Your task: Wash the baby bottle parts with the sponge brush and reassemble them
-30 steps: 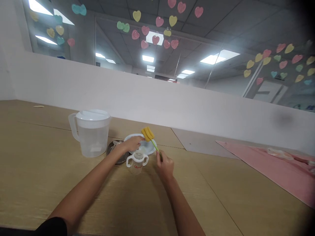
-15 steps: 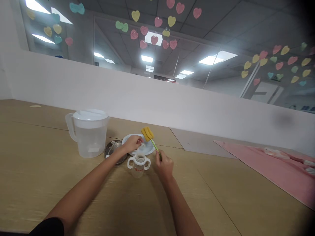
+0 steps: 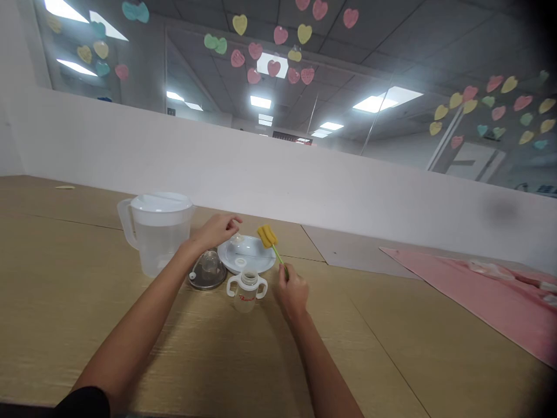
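Left hand (image 3: 219,230) has been drawn leftward, hold unclear; the brush (image 3: 267,236), gripped by right hand (image 3: 294,291), is best steadied beyond its fingers.

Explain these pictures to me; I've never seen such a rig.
No machine here: this is bare-handed work, and every picture comes from a camera worn on the person's head. The right hand holds a green-handled brush with a yellow sponge head. The left hand is by the far-left edge of a round white plate; whether it holds anything is unclear. On the tan tabletop stand a clear two-handled bottle, a translucent plastic pitcher and a round metal dish.
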Available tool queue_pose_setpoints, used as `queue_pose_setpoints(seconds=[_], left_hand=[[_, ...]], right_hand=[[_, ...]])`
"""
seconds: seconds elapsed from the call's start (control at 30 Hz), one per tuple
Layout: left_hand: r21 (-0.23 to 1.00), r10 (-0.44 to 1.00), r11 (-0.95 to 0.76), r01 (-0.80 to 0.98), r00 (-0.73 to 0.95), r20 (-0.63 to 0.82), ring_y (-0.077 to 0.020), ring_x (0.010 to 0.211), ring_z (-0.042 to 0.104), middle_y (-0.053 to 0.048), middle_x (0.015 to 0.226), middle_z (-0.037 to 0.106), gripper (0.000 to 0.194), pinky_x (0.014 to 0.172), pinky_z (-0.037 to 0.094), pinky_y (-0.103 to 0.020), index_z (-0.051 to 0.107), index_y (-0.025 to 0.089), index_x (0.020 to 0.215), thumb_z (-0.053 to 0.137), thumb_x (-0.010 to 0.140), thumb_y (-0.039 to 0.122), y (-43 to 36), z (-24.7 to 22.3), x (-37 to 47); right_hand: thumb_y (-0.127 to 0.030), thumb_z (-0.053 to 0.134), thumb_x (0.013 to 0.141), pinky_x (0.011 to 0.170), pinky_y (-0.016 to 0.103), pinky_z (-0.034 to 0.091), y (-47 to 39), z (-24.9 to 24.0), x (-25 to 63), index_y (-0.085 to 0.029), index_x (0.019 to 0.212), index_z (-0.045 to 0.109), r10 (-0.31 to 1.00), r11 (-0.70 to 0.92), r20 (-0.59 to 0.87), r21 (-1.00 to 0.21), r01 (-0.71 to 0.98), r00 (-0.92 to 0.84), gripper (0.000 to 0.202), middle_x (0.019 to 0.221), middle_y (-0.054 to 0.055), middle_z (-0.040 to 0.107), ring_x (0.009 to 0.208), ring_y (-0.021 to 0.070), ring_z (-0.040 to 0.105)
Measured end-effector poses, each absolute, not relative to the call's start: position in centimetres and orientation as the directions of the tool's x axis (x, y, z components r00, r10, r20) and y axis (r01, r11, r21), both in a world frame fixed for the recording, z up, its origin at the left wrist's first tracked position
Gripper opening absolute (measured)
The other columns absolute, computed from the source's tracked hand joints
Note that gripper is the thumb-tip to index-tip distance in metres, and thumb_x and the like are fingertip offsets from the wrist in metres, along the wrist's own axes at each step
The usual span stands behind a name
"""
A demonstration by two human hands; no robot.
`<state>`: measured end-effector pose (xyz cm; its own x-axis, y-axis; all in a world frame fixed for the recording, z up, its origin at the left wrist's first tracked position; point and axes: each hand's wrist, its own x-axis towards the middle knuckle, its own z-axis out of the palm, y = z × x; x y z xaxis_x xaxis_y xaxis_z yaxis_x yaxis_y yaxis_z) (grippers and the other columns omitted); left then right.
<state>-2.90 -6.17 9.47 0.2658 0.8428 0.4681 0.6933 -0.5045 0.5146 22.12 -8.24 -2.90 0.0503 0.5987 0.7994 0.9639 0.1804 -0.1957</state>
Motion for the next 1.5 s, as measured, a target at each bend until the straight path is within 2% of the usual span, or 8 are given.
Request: queue_pose_setpoints(seconds=[0.2,0.27,0.37,0.6,0.97,1.17,1.33,1.5], left_hand=[[0.271,0.949,-0.180,0.946,0.239,-0.205,-0.0194,0.063,0.063,-0.004,0.066,0.070,0.023,0.058,0.048,-0.026,0.067,0.017,0.074,0.065,0.051,0.014,-5.3,7.3,-4.3],[0.267,0.937,-0.154,0.951,0.226,-0.268,-0.0184,0.056,0.061,-0.003,0.058,0.067,0.020,0.055,0.047,-0.025,0.066,0.017,0.065,0.066,0.045,0.012,-4.6,5.9,-4.3],[0.260,0.943,-0.152,0.954,0.219,-0.251,-0.0182,0.054,0.060,-0.004,0.055,0.066,0.015,0.053,0.046,-0.025,0.064,0.016,0.056,0.065,0.042,0.011,-3.5,4.3,-4.5],[0.234,0.969,-0.204,0.951,0.230,-0.090,-0.0193,0.072,0.062,-0.006,0.079,0.071,0.024,0.060,0.045,-0.023,0.067,0.018,0.066,0.060,0.046,0.009,-1.9,3.1,-5.8],[0.166,0.974,-0.186,0.969,0.204,-0.099,-0.0214,0.074,0.064,-0.006,0.079,0.072,0.034,0.061,0.045,-0.024,0.070,0.020,0.078,0.066,0.046,0.011,-2.7,4.5,-5.8],[0.240,0.934,-0.351,0.905,0.355,0.024,-0.0168,0.074,0.063,-0.002,0.081,0.071,0.049,0.063,0.044,-0.021,0.064,0.019,0.107,0.061,0.059,0.013,-4.6,7.1,-3.6],[0.225,0.903,-0.414,0.882,0.366,0.225,-0.0193,0.079,0.062,-0.007,0.085,0.070,0.032,0.066,0.042,-0.025,0.065,0.016,0.102,0.054,0.072,0.020,-4.3,5.5,-0.6],[0.255,0.887,-0.459,0.851,0.427,0.173,-0.0194,0.074,0.061,-0.010,0.085,0.070,0.027,0.064,0.040,-0.025,0.069,0.015,0.084,0.045,0.081,0.026,-3.0,2.3,0.4]], right_hand=[[-0.039,0.031,0.093,0.047,0.022,0.016,-8.1,-3.0,22.3,-0.016,0.083,0.067,0.587,0.198,0.809,-0.177,0.964,0.028,0.044,0.054,0.003,0.060,0.041,0.0075,0.041],[-0.039,0.031,0.093,0.047,0.022,0.016,-8.1,-3.0,22.3,-0.015,0.083,0.067,0.583,0.198,0.812,-0.177,0.964,0.029,0.044,0.053,0.003,0.060,0.041,0.0075,0.041],[-0.039,0.032,0.093,0.047,0.023,0.016,-8.0,-3.0,22.3,-0.016,0.083,0.067,0.584,0.187,0.811,-0.185,0.965,0.042,0.044,0.054,0.003,0.060,0.042,0.0077,0.041],[-0.040,0.033,0.093,0.048,0.022,0.017,-7.9,-3.2,22.2,-0.016,0.082,0.066,0.591,0.182,0.806,-0.188,0.965,0.045,0.042,0.055,0.003,0.061,0.042,0.0077,0.041],[-0.039,0.031,0.093,0.047,0.022,0.015,-8.1,-3.0,22.2,-0.017,0.082,0.066,0.599,0.192,0.800,-0.184,0.964,0.034,0.043,0.053,0.002,0.060,0.042,0.0078,0.041],[-0.037,0.031,0.093,0.047,0.022,0.015,-8.1,-2.9,22.2,-0.017,0.079,0.066,0.593,0.207,0.805,-0.163,0.965,0.009,0.043,0.052,0.002,0.060,0.042,0.0082,0.043],[-0.037,0.033,0.093,0.047,0.022,0.015,-8.2,-2.9,22.2,-0.018,0.079,0.066,0.597,0.194,0.802,-0.164,0.967,0.017,0.040,0.053,0.003,0.061,0.042,0.0085,0.044],[-0.038,0.033,0.093,0.048,0.022,0.016,-8.2,-3.0,22.1,-0.018,0.081,0.066,0.628,0.172,0.778,-0.174,0.970,0.028,0.040,0.056,0.003,0.063,0.044,0.0087,0.046]])
